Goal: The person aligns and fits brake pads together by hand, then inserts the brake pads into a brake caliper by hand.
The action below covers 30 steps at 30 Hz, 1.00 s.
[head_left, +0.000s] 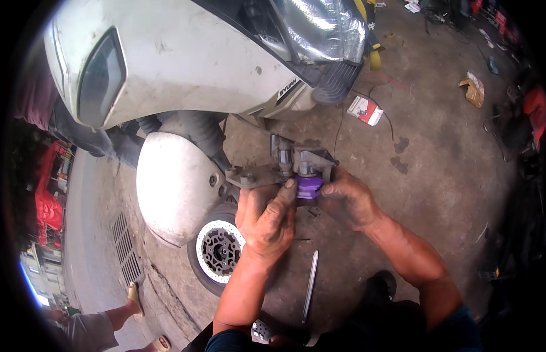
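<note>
In front of the scooter's white bodywork (185, 70), both hands close around a purple brake caliper (308, 188) that sits against a dark, greasy metal bracket (258, 175). My left hand (266, 220) grips from the left, its thumb against the caliper's edge and its fingers curled under the bracket. From the right, my right hand (350, 199) pinches the other side, thumb next to the purple part; its remaining fingers are partly hidden and in shadow. Grey cylindrical fittings (283, 154) stand just above the caliper. Both hands are blackened with grime.
A wheel with a brake disc (222, 252) lies under a white fender (170, 185) at left. A metal bar (310, 286) lies nearer me. A red-and-white box (365, 110) and torn cardboard (473, 91) lie beyond. Another person's sandalled foot (134, 299) is at lower left.
</note>
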Tool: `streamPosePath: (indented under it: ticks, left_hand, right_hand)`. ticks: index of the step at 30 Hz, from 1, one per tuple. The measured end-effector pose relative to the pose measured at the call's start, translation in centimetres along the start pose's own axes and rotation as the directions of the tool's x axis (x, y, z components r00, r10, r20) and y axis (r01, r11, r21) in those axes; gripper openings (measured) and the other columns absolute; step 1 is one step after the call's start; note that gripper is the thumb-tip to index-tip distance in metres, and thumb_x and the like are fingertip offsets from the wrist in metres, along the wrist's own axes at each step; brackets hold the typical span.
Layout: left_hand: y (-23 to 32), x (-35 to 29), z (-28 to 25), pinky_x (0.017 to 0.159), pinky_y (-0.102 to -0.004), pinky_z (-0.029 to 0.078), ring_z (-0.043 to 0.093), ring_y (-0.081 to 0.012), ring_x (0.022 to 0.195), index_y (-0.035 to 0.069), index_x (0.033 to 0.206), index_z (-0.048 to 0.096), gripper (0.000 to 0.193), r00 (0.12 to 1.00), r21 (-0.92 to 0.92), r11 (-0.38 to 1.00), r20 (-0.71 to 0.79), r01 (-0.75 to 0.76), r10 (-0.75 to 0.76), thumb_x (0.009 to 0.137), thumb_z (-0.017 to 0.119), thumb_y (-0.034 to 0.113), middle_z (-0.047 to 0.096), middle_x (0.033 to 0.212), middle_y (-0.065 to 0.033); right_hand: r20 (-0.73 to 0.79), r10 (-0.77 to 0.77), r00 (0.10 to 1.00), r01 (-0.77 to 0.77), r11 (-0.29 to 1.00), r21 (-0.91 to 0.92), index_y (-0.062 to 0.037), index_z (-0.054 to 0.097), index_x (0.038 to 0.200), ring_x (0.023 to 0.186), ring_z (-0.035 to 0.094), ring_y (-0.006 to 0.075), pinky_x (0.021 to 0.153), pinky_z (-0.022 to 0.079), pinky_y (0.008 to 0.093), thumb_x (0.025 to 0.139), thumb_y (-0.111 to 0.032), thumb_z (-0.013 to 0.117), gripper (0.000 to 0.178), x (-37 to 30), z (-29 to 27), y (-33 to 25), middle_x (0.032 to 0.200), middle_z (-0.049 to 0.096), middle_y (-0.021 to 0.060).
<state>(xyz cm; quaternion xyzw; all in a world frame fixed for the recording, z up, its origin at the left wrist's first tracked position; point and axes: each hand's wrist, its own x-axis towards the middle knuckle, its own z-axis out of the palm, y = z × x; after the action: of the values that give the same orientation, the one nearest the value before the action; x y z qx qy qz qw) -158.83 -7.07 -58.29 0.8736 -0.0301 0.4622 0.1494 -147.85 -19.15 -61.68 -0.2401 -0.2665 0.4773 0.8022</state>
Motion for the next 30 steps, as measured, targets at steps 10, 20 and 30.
streamPosePath:
  ticks: [10, 20, 30]
  left_hand:
    - [0.0, 0.1, -0.1, 0.059, -0.0342, 0.047, 0.057, -0.0264, 0.070, 0.005, 0.094, 0.069, 0.045, 0.997, 0.079, 0.994, -0.008, -0.081, 0.082, 0.052, 0.067, -0.011, 0.056, 0.077, -0.0077]
    - [-0.3, 1.2, 0.0, 0.070, -0.0349, 0.048, 0.060, -0.0299, 0.078, 0.002, 0.098, 0.068, 0.039, 1.000, 0.020, 0.999, -0.012, -0.027, 0.027, 0.061, 0.068, -0.011, 0.061, 0.088, -0.0149]
    - [0.5, 0.7, -0.8, 0.067, -0.0346, 0.049, 0.060, -0.0309, 0.075, 0.001, 0.099, 0.068, 0.037, 0.999, 0.060, 0.998, 0.038, -0.032, 0.030, 0.063, 0.068, -0.012, 0.060, 0.087, -0.0169]
  right_hand:
    - [0.029, -0.027, 0.999, 0.026, 0.999, 0.032, -0.0010, 0.024, 0.142, 0.123, 0.044, 0.0251, 0.102, 0.036, 0.0456, 0.087, -0.023, 0.051, 0.065, -0.2, -0.3, 0.8, 0.136, 0.041, 0.0126]
    - [0.048, -0.056, 0.997, 0.050, 0.993, 0.108, -0.0005, 0.031, 0.138, 0.121, 0.046, 0.0239, 0.101, 0.037, 0.0456, 0.091, -0.018, 0.049, 0.054, 0.3, -0.3, 0.4, 0.131, 0.047, 0.0133]
    - [0.060, -0.043, 0.997, 0.035, 0.991, 0.131, -0.0007, 0.029, 0.140, 0.123, 0.045, 0.0239, 0.105, 0.033, 0.0429, 0.088, -0.015, 0.051, 0.058, 0.0, -0.7, 0.8, 0.133, 0.045, 0.0128]
